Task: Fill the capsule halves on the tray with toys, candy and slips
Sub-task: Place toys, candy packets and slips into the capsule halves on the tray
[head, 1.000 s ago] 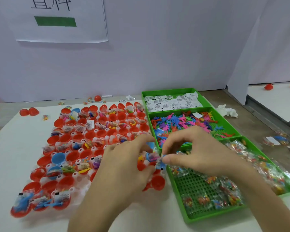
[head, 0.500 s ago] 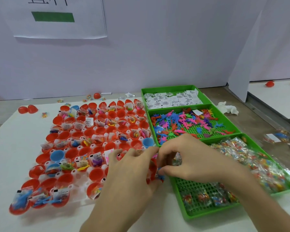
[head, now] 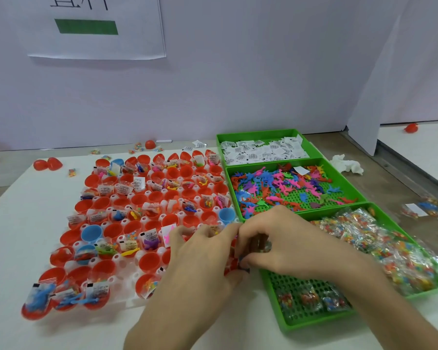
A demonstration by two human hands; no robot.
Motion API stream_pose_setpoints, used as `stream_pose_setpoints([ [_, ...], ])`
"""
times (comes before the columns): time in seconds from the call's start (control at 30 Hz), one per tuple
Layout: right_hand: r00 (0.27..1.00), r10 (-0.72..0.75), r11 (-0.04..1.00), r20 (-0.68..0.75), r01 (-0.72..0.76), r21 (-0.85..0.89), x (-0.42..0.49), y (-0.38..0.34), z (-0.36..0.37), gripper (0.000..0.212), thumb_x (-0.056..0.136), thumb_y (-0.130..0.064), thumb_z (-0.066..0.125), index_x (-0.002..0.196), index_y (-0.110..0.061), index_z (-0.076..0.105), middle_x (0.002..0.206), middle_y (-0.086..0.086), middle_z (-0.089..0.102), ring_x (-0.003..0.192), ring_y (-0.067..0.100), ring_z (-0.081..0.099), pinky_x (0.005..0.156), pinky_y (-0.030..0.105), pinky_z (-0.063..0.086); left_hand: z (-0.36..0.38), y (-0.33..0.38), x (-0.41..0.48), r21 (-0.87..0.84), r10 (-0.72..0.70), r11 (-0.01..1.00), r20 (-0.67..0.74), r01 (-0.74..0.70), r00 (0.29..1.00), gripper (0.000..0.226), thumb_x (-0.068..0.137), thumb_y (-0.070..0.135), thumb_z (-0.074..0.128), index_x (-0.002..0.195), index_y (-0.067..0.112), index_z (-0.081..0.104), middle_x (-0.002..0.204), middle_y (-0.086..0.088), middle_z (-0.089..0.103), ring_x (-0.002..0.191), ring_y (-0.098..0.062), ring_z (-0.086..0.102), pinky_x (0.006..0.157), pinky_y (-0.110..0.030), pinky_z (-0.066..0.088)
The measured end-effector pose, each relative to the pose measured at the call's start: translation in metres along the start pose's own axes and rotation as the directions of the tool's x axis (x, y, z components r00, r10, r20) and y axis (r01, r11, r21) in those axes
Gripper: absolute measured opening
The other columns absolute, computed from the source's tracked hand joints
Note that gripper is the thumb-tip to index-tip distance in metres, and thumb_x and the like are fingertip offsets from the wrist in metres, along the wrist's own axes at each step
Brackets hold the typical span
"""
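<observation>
At the right edge of the clear plastic capsule tray (head: 123, 300), the left hand (head: 202, 258) curls its fingers round a red plastic capsule half (head: 230, 265). The right hand (head: 288, 246), fingers bent, pinches a small bluish piece (head: 242, 261) against it, too blurred to identify.

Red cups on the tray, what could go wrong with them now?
Both hands crowd one red capsule half at the near right edge of the tray: the left hand grips it, the right hand pinches what looks like a packet. A slip might drop it. The left forearm lies beside a filled half; a nudge could spill it. Empty halves among full ones may get skipped.
</observation>
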State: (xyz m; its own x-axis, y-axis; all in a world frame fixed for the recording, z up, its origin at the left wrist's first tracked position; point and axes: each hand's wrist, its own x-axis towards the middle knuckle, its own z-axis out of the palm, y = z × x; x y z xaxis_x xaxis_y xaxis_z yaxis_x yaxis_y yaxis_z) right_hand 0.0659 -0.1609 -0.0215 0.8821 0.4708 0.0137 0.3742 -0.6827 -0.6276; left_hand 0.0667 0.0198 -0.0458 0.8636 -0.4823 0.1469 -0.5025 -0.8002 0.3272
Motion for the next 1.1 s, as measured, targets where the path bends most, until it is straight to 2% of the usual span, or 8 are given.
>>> stream_pose_setpoints([
  [0.17, 0.999, -0.016, 1.0, -0.032, 0.015, -0.018, 0.0, -0.001, 0.001, 0.018, 0.077, -0.013, 0.077, 0.089, -0.025, 0.072, 0.081, -0.014, 0.072, 0.08, 0.003, 0.068, 0.075, 0.031, 0.056, -0.001, -0.002, 0.002, 0.002, -0.004, 1.0, 0.007, 0.004, 1.0, 0.048, 0.083, 0.054, 0.058, 0.119, 0.049, 0.026, 0.099, 0.027, 0.057, 0.097, -0.003, 0.038, 0.073, -0.028, 0.006],
  [0.3, 0.998, -0.018, 0.999, -0.062, 0.016, -0.045, -0.002, 0.001, -0.003, 0.019, 0.074, -0.023, 0.084, 0.089, -0.031, 0.075, 0.087, -0.021, 0.07, 0.09, -0.001, 0.064, 0.08, 0.022, 0.051, -0.001, -0.001, 0.001, -0.004, 0.012, 1.0, -0.007, -0.012, 1.0, 0.053, 0.082, 0.054, 0.06, 0.117, 0.054, 0.02, 0.093, 0.03, 0.052, 0.092, -0.003, 0.035, 0.071, -0.029, 0.007],
  [0.6, 0.973, 0.019, 0.997, -0.229, -0.001, 0.076, -0.01, 0.005, -0.024, 0.009, 0.077, -0.031, 0.084, 0.08, -0.034, 0.076, 0.08, -0.019, 0.072, 0.083, 0.003, 0.067, 0.075, 0.011, 0.047, 0.001, -0.003, -0.002, -0.006, 0.007, 1.0, -0.03, -0.007, 1.0, 0.069, 0.085, 0.052, 0.059, 0.134, 0.055, 0.011, 0.115, 0.023, 0.061, 0.107, -0.006, 0.036, 0.076, -0.027, 0.005],
  [0.7, 0.991, 0.052, 0.996, -0.123, -0.044, 0.072, -0.011, 0.006, -0.026, 0.013, 0.075, -0.035, 0.085, 0.085, -0.033, 0.076, 0.083, -0.016, 0.07, 0.083, 0.005, 0.065, 0.075, 0.017, 0.049, 0.0, -0.001, -0.002, -0.011, 0.016, 1.0, -0.023, -0.016, 1.0, 0.067, 0.085, 0.052, 0.059, 0.133, 0.054, 0.013, 0.114, 0.023, 0.062, 0.106, -0.006, 0.035, 0.076, -0.027, 0.006],
  [0.83, 0.993, 0.113, 0.992, 0.039, -0.11, -0.056, -0.009, 0.007, -0.018, 0.034, 0.066, -0.044, 0.088, 0.095, -0.04, 0.07, 0.095, -0.014, 0.058, 0.089, 0.006, 0.055, 0.079, 0.026, 0.046, -0.002, 0.0, -0.001, -0.026, 0.01, 1.0, -0.002, -0.01, 1.0, 0.055, 0.086, 0.05, 0.06, 0.126, 0.054, 0.022, 0.111, 0.022, 0.06, 0.107, -0.008, 0.036, 0.074, -0.027, 0.005],
  [0.9, 0.992, 0.116, 0.987, 0.046, -0.11, -0.118, -0.007, 0.006, -0.013, 0.038, 0.066, -0.045, 0.086, 0.098, -0.041, 0.066, 0.097, -0.014, 0.052, 0.088, 0.006, 0.051, 0.078, 0.029, 0.046, -0.002, 0.0, -0.001, -0.022, 0.002, 1.0, -0.003, -0.002, 1.0, 0.053, 0.086, 0.049, 0.06, 0.125, 0.053, 0.024, 0.111, 0.024, 0.061, 0.104, -0.006, 0.036, 0.075, -0.026, 0.006],
  [1.0, 0.995, 0.094, 0.986, 0.018, -0.091, -0.137, -0.007, 0.005, -0.01, 0.031, 0.069, -0.038, 0.083, 0.095, -0.039, 0.066, 0.093, -0.015, 0.049, 0.085, 0.003, 0.048, 0.072, 0.017, 0.041, 0.0, 0.0, -0.002, -0.022, -0.008, 1.0, -0.006, 0.008, 1.0, 0.059, 0.087, 0.049, 0.06, 0.13, 0.054, 0.02, 0.115, 0.026, 0.061, 0.106, -0.006, 0.036, 0.075, -0.026, 0.005],
  [1.1, 0.996, 0.085, 0.985, -0.01, -0.086, -0.151, -0.006, 0.004, -0.01, 0.023, 0.072, -0.034, 0.081, 0.091, -0.037, 0.067, 0.089, -0.016, 0.051, 0.085, 0.001, 0.05, 0.07, 0.016, 0.04, 0.001, 0.001, -0.001, -0.014, -0.011, 1.0, -0.005, 0.01, 1.0, 0.06, 0.088, 0.047, 0.059, 0.131, 0.053, 0.017, 0.119, 0.025, 0.061, 0.11, -0.006, 0.036, 0.073, -0.027, 0.005],
])
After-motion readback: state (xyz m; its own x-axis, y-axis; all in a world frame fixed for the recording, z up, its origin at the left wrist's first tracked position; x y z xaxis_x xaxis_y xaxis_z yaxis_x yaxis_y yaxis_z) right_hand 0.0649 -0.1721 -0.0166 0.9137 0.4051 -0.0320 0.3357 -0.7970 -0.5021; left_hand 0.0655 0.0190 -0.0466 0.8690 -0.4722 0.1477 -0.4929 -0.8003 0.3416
